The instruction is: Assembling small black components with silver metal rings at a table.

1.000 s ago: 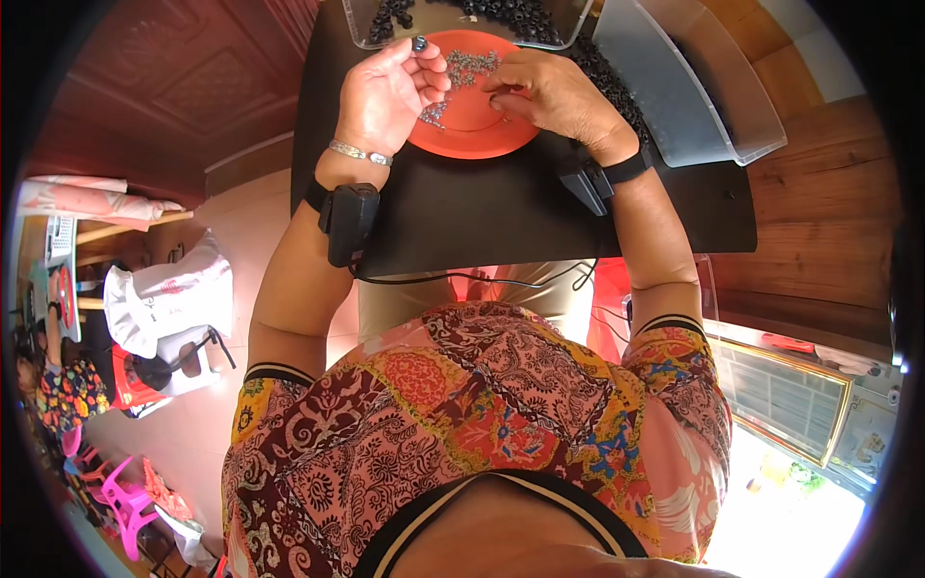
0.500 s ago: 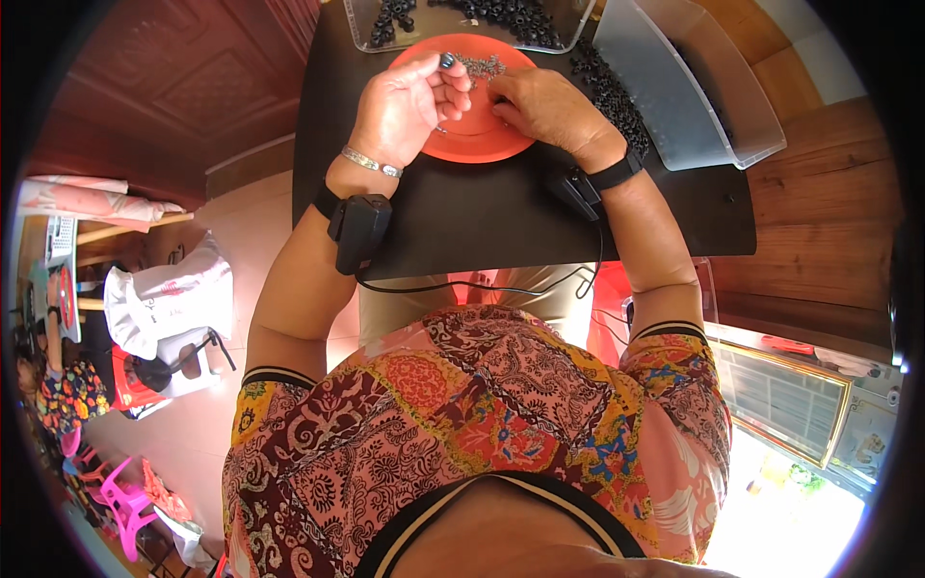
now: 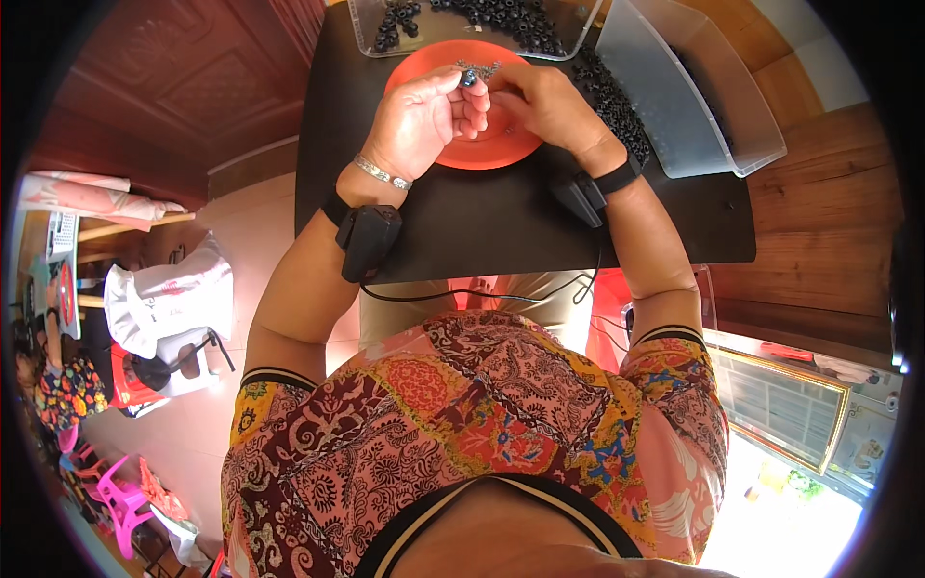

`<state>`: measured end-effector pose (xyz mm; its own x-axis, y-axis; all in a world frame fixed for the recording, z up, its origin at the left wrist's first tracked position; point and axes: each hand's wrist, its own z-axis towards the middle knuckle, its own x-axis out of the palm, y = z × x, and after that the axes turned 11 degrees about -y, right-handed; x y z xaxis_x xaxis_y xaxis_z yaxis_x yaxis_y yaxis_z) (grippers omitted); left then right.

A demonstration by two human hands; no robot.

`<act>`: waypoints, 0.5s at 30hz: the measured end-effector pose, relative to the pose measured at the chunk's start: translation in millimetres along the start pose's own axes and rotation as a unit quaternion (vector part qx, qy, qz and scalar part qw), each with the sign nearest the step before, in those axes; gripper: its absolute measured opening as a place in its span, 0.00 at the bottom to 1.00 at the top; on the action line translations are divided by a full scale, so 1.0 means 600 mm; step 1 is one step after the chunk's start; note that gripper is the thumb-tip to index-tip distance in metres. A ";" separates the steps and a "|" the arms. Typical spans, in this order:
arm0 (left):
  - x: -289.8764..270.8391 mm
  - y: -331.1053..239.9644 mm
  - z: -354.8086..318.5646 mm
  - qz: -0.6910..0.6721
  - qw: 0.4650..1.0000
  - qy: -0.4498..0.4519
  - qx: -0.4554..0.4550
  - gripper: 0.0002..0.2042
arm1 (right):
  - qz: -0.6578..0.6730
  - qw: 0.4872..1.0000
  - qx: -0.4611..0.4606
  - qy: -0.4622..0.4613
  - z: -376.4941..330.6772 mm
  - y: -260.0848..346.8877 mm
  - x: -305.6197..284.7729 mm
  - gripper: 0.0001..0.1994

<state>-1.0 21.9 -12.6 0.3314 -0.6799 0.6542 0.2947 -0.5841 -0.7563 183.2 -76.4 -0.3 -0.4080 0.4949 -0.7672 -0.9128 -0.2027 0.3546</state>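
Over the last second both hands have drawn close together above the orange plate (image 3: 482, 154) on the black table (image 3: 501, 222); the left hand (image 3: 419, 120) has turned palm-inward and now pinches a small dark ring (image 3: 468, 78) at its fingertips, while the right hand (image 3: 544, 101) meets it from the other side, its fingers curled so that its own hold cannot be told. Judging by this, another piece is being joined to the small cluster of rings (image 3: 479, 68) at the plate's far edge; loose rings (image 3: 607, 96) lie beside a clear tray (image 3: 694, 106).

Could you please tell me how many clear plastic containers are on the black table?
2: one clear tray at the table's far edge, beyond the orange plate, holding small black pieces; one larger clear bin at the right, beside the right hand. Others may lie out of view.
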 end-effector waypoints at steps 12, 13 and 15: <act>-0.005 0.002 0.003 -0.013 1.000 -0.017 0.002 0.13 | 0.399 0.898 0.171 0.073 0.010 0.020 -0.019 0.09; -0.005 0.003 0.003 -0.013 1.000 -0.017 0.002 0.13 | 0.413 0.891 0.180 0.065 0.010 0.017 -0.019 0.10; -0.006 0.002 0.001 -0.014 0.999 -0.032 0.002 0.14 | 0.427 0.882 0.188 0.058 0.011 0.017 -0.019 0.10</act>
<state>-1.0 23.8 -15.8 0.3799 -0.6332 0.6744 0.3088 -0.6004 -0.7377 178.9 -78.4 15.9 -0.9633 0.2035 -0.1752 -0.2084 -0.1551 0.9657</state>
